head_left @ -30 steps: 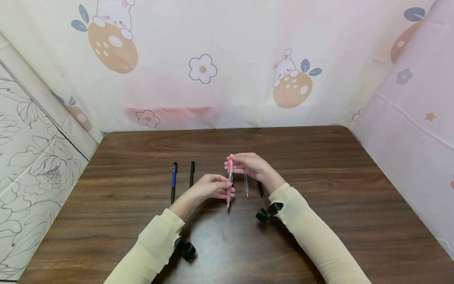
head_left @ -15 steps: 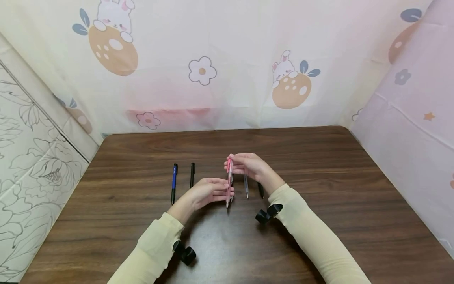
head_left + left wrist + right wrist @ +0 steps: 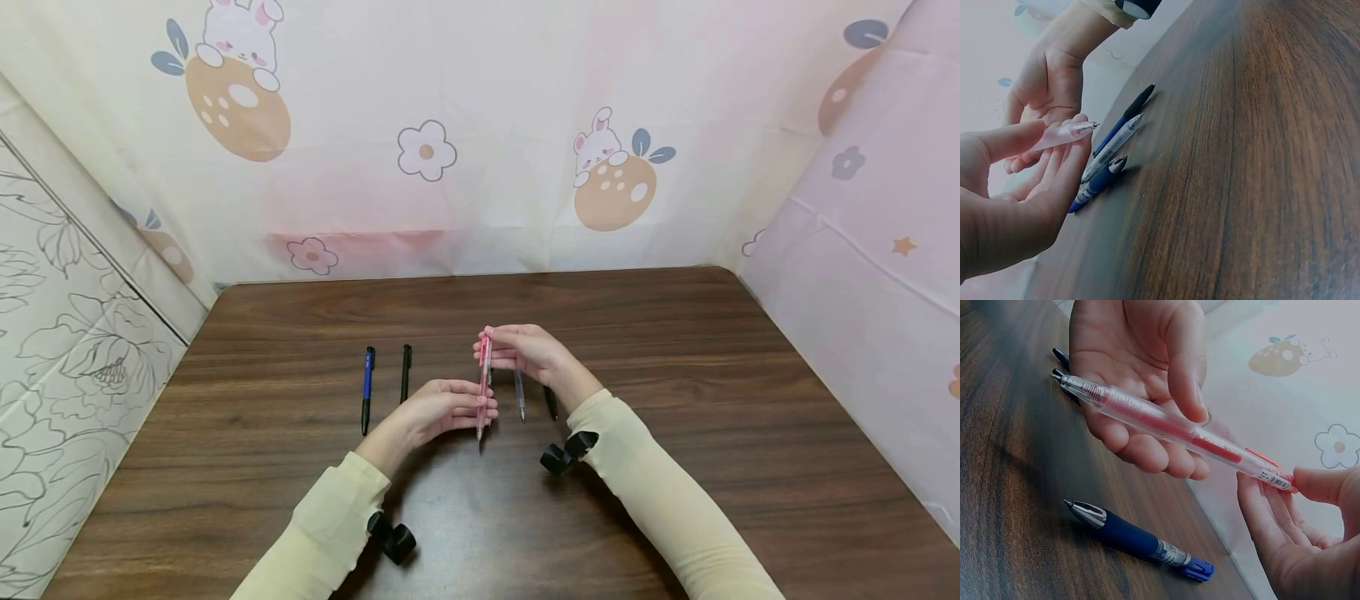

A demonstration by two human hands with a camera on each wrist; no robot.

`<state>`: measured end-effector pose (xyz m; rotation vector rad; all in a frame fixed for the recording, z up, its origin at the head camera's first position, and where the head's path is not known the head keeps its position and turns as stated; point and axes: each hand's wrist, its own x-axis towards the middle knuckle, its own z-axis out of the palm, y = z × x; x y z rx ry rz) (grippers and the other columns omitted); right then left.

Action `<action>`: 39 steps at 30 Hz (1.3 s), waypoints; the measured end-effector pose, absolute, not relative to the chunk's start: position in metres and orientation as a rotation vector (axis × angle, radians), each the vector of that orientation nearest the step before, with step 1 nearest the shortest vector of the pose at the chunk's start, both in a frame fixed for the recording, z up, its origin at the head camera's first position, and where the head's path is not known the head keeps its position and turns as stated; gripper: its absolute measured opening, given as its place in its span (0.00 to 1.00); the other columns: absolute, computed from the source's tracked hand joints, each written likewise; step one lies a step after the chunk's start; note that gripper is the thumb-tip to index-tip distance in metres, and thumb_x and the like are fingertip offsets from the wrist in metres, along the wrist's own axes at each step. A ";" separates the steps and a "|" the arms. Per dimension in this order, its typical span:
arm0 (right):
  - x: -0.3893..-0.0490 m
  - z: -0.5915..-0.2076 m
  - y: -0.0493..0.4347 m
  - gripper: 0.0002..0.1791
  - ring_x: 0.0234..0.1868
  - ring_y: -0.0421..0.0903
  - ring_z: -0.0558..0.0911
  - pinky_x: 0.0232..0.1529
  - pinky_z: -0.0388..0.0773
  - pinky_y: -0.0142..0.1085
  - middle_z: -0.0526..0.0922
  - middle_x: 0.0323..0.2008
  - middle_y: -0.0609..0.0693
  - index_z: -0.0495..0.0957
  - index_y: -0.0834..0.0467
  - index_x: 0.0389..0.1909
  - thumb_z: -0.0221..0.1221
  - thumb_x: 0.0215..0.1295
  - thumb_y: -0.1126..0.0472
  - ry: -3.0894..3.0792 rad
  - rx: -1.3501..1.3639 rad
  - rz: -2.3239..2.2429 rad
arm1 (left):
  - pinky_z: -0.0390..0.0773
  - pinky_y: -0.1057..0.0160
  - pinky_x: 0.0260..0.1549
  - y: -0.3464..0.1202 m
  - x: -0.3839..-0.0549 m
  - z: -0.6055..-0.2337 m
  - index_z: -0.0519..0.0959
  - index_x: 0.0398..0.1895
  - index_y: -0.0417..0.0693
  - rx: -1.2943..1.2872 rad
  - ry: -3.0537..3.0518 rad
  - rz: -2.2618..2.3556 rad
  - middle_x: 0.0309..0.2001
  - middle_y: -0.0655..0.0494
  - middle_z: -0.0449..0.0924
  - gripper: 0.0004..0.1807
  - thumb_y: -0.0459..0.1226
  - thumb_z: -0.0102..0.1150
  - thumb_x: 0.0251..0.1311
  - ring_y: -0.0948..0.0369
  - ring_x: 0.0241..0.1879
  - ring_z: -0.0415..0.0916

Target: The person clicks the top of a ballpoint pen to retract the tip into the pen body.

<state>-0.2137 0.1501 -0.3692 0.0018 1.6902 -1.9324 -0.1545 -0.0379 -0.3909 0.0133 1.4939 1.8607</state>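
A clear-barrelled pink pen [image 3: 484, 379] is held above the table by both hands, tip toward the person. My left hand [image 3: 438, 408] grips its barrel, thumb on one side and fingers under it. My right hand [image 3: 531, 348] pinches the push-button end; in the right wrist view its thumb presses on that end of the pink pen [image 3: 1169, 428]. Beneath lies a dark blue pen [image 3: 1132, 540] with a silver tip, largely hidden in the head view. A clear pen [image 3: 520, 396] and a dark pen [image 3: 551, 403] lie beside it, partly covered by the right hand.
On the left of the wooden table [image 3: 247, 367] lie a blue-and-black pen [image 3: 367, 390] and a black pen [image 3: 406, 373], the latter partly behind the left hand. A printed curtain [image 3: 510, 208] hangs along the table's back edge. Both wrists carry black cameras.
My left hand has shifted slightly down the pink pen toward its tip, and its fingers have straightened somewhat. My right hand stays at the push-button end.
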 end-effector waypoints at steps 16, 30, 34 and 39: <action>-0.216 -0.371 0.156 0.37 0.42 0.41 0.86 0.46 0.84 0.31 0.86 0.45 0.53 0.53 0.74 0.69 0.36 0.77 0.45 1.457 -0.003 -1.958 | 0.83 0.60 0.50 -0.038 -0.155 -0.394 0.69 0.59 0.25 0.030 1.515 1.870 0.46 0.44 0.85 0.21 0.28 0.53 0.65 0.63 0.39 0.84; -0.219 -0.371 0.154 0.39 0.49 0.43 0.84 0.51 0.82 0.34 0.59 0.71 0.63 0.48 0.69 0.73 0.35 0.76 0.42 1.158 0.044 -1.998 | 0.82 0.59 0.51 -0.040 -0.154 -0.394 0.71 0.58 0.26 0.017 1.555 1.902 0.51 0.36 0.82 0.20 0.29 0.53 0.65 0.61 0.41 0.85; -0.222 -0.371 0.152 0.39 0.49 0.44 0.84 0.52 0.82 0.35 0.49 0.74 0.63 0.49 0.68 0.73 0.39 0.75 0.42 1.118 0.074 -1.986 | 0.83 0.59 0.50 -0.040 -0.154 -0.394 0.71 0.58 0.25 0.009 1.555 1.915 0.48 0.39 0.84 0.19 0.28 0.52 0.65 0.61 0.40 0.85; -0.224 -0.372 0.152 0.36 0.49 0.45 0.85 0.52 0.82 0.36 0.64 0.69 0.63 0.50 0.68 0.72 0.38 0.76 0.45 1.102 0.102 -1.951 | 0.83 0.59 0.49 -0.040 -0.152 -0.394 0.71 0.57 0.24 -0.006 1.547 1.915 0.45 0.42 0.85 0.19 0.28 0.52 0.65 0.61 0.40 0.85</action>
